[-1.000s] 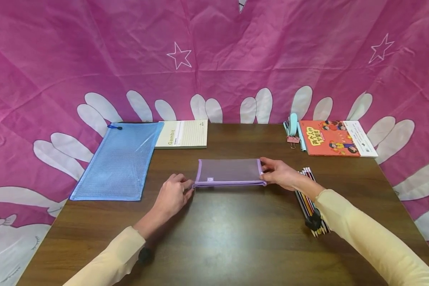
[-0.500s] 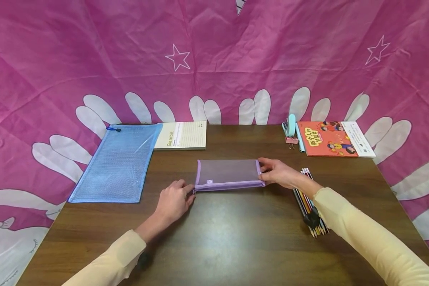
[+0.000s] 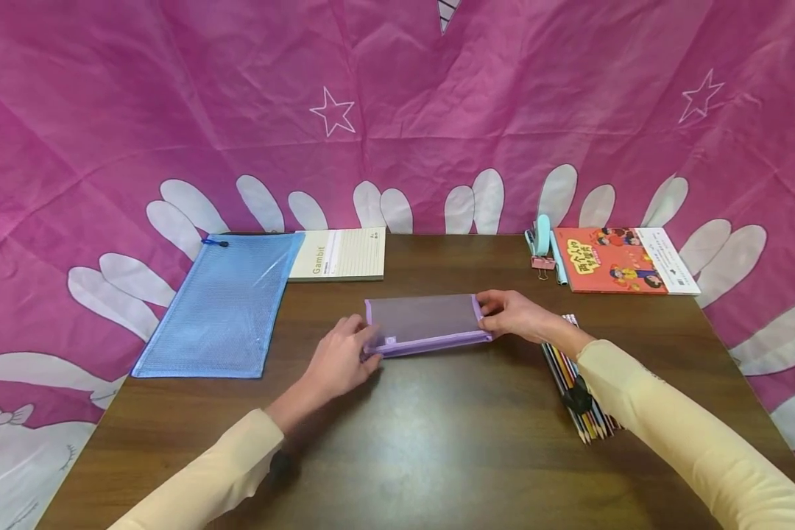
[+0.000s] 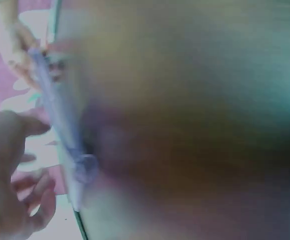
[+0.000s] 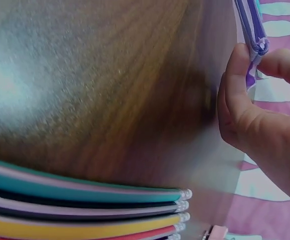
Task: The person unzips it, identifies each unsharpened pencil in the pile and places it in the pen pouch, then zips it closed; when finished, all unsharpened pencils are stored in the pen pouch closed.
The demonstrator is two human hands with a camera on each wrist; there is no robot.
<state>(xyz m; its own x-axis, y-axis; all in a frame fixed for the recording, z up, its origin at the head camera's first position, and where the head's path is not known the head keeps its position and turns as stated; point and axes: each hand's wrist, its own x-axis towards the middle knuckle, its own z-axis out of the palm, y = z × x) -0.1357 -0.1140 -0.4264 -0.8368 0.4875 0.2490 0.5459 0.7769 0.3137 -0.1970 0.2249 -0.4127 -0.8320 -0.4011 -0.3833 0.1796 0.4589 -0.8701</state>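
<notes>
Pencils (image 3: pixel 565 372), gathered, near right, tips nearest. Left hand (image 3: pixel 339 361): fingers apart at left end of purple pouch (image 3: pixel 430 318); contact blurred, cannot be told. Pouch: mid-scene between hands, long axis left to right, left end slightly nearer. Right hand (image 3: pixel 513 316): pinching its right end. Farther left: blue bag (image 3: pixel 218 309), notebook (image 3: pixel 354 254). Far right: red book (image 3: pixel 603 269).

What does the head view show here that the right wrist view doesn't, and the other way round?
Only the head view: the left hand, the red book and the pencils' sharpened tips.
Only the right wrist view: the end of the purple pouch seen edge-on, with fingers on both sides.
Both: the right hand holding the pouch, part of the pencils, and the wooden table.
</notes>
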